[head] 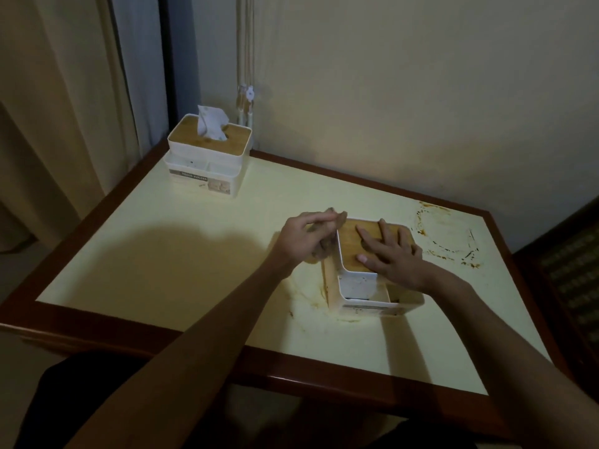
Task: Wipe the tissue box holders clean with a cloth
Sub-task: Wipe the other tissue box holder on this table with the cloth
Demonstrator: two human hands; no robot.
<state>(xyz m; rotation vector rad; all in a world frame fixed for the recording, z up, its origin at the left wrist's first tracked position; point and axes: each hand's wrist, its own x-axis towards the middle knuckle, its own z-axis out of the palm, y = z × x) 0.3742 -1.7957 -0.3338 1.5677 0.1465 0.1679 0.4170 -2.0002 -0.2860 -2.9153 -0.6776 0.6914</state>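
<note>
Stained worktop [194,254]: left hand [301,241] clutches cloth [327,247] against near holder [363,286], right hand [392,254] flat on lid; far holder [207,157] seemingly unwiped.

One readable label, on the far holder.

The far tissue box holder [207,157] by the wall carries a grey strip on its front, low down, printed in pale capitals that look like "TISSUE HOLDER", though the dim light blurs the letters. The near tissue box holder [372,280] has a front label too, but its print is too small to make out.
</note>
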